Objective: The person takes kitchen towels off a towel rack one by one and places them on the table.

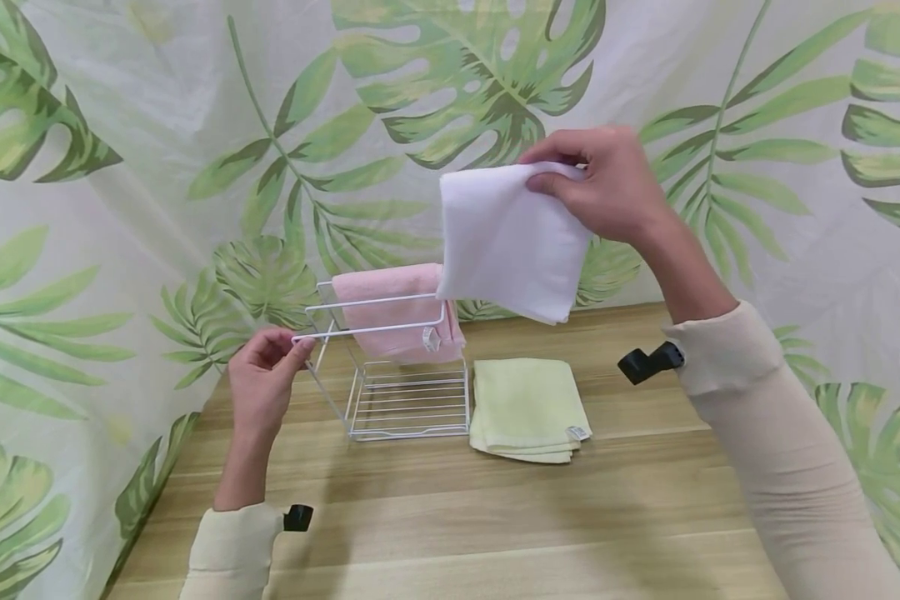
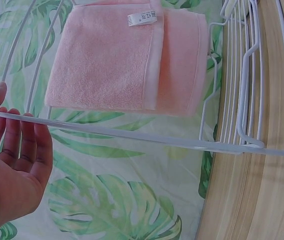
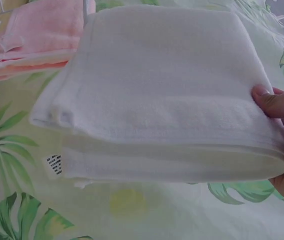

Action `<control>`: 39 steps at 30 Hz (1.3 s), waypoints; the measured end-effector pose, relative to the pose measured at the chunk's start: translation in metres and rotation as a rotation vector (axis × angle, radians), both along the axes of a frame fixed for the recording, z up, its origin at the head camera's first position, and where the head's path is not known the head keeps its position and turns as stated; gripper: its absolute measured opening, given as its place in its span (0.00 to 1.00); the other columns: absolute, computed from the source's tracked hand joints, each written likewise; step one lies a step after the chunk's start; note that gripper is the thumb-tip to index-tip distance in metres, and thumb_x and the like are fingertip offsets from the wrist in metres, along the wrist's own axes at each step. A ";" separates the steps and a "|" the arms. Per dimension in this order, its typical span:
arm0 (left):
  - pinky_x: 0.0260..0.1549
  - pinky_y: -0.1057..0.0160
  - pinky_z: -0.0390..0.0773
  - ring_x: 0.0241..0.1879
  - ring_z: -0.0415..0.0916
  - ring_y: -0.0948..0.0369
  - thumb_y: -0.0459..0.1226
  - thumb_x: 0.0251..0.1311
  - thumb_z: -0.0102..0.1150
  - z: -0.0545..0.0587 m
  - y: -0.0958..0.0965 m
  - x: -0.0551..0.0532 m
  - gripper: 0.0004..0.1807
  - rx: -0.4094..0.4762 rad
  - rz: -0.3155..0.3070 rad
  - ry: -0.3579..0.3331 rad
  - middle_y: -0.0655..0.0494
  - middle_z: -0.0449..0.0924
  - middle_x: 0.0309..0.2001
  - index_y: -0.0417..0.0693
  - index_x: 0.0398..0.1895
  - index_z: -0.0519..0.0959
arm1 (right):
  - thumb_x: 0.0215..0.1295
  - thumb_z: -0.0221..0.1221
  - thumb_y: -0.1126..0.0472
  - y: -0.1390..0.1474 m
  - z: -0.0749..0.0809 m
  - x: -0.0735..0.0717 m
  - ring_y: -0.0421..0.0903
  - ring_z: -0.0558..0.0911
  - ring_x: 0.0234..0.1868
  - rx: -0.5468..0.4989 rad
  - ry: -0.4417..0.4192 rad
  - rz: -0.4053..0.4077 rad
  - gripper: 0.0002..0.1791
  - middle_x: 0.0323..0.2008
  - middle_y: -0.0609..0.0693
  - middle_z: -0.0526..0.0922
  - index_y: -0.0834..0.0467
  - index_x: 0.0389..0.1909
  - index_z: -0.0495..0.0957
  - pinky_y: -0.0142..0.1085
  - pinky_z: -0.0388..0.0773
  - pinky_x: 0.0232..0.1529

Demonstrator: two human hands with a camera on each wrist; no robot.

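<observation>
My right hand (image 1: 607, 183) pinches a folded white towel (image 1: 510, 242) by its upper right part and holds it up in the air, right of the rack. In the right wrist view the white towel (image 3: 167, 85) hangs in folded layers, the thumb on its near face. With thumb and fingers my left hand (image 1: 265, 375) grips the left front corner of a white wire rack (image 1: 375, 328). Over a rear bar of that rack drapes a pink towel (image 1: 390, 312), its label showing in the left wrist view. A folded pale yellow towel (image 1: 528, 404) lies beside the rack's base.
The rack's lower wire shelf (image 1: 412, 404) rests on a wooden table (image 1: 435, 517). Behind and at both sides hangs a leaf-printed cloth (image 1: 157, 108). A small black device (image 1: 648, 362) sits on the right cuff, another black device (image 1: 297, 517) on the left.
</observation>
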State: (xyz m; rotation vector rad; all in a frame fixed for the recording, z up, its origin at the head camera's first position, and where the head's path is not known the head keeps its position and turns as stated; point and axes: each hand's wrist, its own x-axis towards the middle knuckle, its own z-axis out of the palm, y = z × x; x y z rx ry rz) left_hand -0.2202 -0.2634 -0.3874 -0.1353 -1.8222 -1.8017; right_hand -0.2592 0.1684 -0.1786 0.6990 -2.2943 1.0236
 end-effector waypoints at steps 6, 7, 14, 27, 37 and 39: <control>0.26 0.72 0.87 0.24 0.78 0.66 0.24 0.61 0.74 0.000 0.000 0.000 0.07 0.007 -0.007 -0.001 0.58 0.81 0.25 0.32 0.36 0.82 | 0.68 0.73 0.64 0.012 -0.005 0.004 0.28 0.84 0.38 0.004 0.028 -0.032 0.06 0.43 0.53 0.94 0.56 0.44 0.93 0.22 0.79 0.40; 0.26 0.72 0.87 0.24 0.78 0.66 0.24 0.61 0.74 0.000 -0.001 0.000 0.07 0.008 -0.008 -0.001 0.58 0.81 0.25 0.32 0.36 0.82 | 0.68 0.73 0.63 0.013 -0.006 0.004 0.27 0.84 0.39 0.007 0.031 -0.039 0.06 0.44 0.53 0.94 0.55 0.44 0.93 0.21 0.78 0.41; 0.26 0.74 0.86 0.23 0.77 0.66 0.24 0.62 0.74 0.000 -0.001 0.000 0.07 0.001 0.001 -0.013 0.58 0.80 0.24 0.33 0.36 0.82 | 0.67 0.74 0.64 0.024 -0.017 0.010 0.26 0.84 0.38 0.011 0.005 -0.065 0.06 0.43 0.53 0.94 0.55 0.43 0.93 0.20 0.77 0.39; 0.26 0.74 0.86 0.24 0.78 0.65 0.25 0.62 0.73 0.000 -0.002 0.000 0.07 -0.018 -0.008 -0.004 0.59 0.81 0.25 0.32 0.37 0.82 | 0.65 0.75 0.64 0.053 -0.051 0.025 0.20 0.80 0.36 0.071 -0.034 -0.098 0.07 0.42 0.55 0.94 0.54 0.43 0.93 0.17 0.74 0.36; 0.26 0.73 0.86 0.23 0.78 0.67 0.25 0.62 0.74 0.000 -0.002 0.000 0.07 -0.030 0.002 0.001 0.60 0.81 0.24 0.32 0.36 0.82 | 0.65 0.75 0.63 0.078 -0.077 0.046 0.23 0.81 0.33 0.128 -0.101 -0.125 0.07 0.41 0.53 0.94 0.49 0.42 0.93 0.19 0.74 0.30; 0.26 0.74 0.85 0.23 0.77 0.67 0.25 0.62 0.74 0.000 -0.002 0.000 0.07 -0.032 0.004 0.003 0.60 0.81 0.24 0.33 0.36 0.82 | 0.65 0.75 0.63 0.083 -0.081 0.050 0.24 0.81 0.33 0.128 -0.112 -0.122 0.08 0.41 0.52 0.94 0.49 0.42 0.93 0.19 0.74 0.30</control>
